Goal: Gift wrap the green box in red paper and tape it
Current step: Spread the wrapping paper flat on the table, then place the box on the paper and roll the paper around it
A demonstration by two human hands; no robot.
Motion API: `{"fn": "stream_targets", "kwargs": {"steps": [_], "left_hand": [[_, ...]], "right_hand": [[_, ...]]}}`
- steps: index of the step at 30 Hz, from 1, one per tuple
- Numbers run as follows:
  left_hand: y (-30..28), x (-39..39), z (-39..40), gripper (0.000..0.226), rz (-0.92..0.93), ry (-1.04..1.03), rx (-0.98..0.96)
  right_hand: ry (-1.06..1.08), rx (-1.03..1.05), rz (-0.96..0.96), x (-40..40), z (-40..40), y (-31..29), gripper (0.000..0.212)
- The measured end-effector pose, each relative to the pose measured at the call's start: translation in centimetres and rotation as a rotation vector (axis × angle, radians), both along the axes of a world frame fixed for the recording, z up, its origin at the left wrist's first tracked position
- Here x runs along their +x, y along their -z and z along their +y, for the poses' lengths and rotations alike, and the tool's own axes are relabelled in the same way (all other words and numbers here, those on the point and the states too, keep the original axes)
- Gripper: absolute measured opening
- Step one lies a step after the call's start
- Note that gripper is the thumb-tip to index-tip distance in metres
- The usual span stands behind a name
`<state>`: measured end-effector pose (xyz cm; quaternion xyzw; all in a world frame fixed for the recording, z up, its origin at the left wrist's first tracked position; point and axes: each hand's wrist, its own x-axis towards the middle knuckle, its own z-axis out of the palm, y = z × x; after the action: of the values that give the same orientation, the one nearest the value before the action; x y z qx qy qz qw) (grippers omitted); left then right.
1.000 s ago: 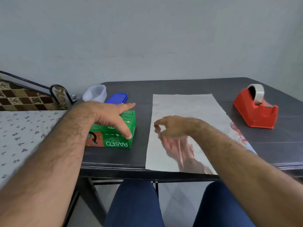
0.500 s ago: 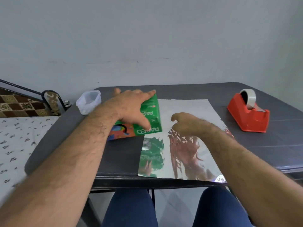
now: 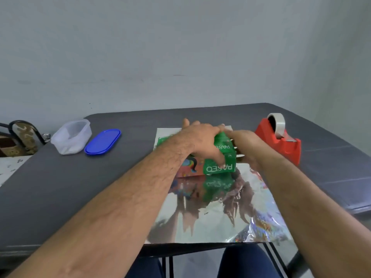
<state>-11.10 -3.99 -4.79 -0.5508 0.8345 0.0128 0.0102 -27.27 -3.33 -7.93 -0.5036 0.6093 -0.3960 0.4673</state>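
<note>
On the far half of the silvery sheet of wrapping paper (image 3: 210,213), the green box (image 3: 219,167) sits under both hands, its printed long side facing the person and mirrored in the shiny surface below. The paper lies with its reflective side up, which suggests the red face is underneath so that it ends on the outside once folded; that is a judgement, as no red shows. The left hand (image 3: 202,141) drapes over the top of the box, fingers curled over the far edge and thumb down the near face, gripping it to steer it into place. The right hand (image 3: 244,146) lies against the right end, fingers extended flat along it, apparently squaring the box to the sheet; whether its thumb hooks the box I cannot tell. A red tape dispenser (image 3: 281,141) waits just right of the paper on the dark table (image 3: 80,187), within easy reach for sealing. A clear plastic tub (image 3: 71,136) and its blue lid (image 3: 102,141) lie well apart on the left, out of the way.
</note>
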Motion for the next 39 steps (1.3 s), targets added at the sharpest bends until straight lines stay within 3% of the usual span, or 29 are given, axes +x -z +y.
{"fn": "stream_targets", "kwargs": {"steps": [2,5,12,15,23,28,32,35,39], "left_hand": [[0.9,-0.3,-0.4,0.132,-0.015,0.011,0.018],[1.7,-0.4,-0.5,0.134,-0.019,0.016,0.016],[0.0,3.7,0.2,0.155,-0.019,-0.054,0.163],[-0.2,6.7,0.4,0.148,-0.01,-0.105,0.25],[0.0,5.7,-0.7,0.129,0.049,-0.051,0.073],[0.6,4.9,-1.7,0.131,0.057,-0.041,0.126],[1.4,5.2,-2.0,0.138,0.064,-0.036,0.125],[1.2,6.7,-1.8,0.144,0.241,-0.035,0.181],[1.7,9.5,-1.9,0.11,0.605,-0.093,0.191]], "right_hand": [[0.004,-0.037,0.164,0.1,-0.7,0.8,0.025],[0.007,-0.044,0.289,0.4,-1.8,1.4,0.021],[0.015,-0.063,0.377,0.1,-1.9,0.7,0.017],[0.058,-0.017,0.327,0.5,-1.6,0.2,0.016],[0.178,0.046,0.245,0.0,-0.8,0.0,0.065],[0.189,0.041,0.313,-0.9,-1.0,-0.4,0.03],[0.118,0.046,0.416,-1.2,-1.7,-0.2,0.024],[0.134,-0.026,0.547,-1.6,-2.6,-0.6,0.033],[0.117,-0.114,0.504,-2.3,-5.6,-1.6,0.035]]}}
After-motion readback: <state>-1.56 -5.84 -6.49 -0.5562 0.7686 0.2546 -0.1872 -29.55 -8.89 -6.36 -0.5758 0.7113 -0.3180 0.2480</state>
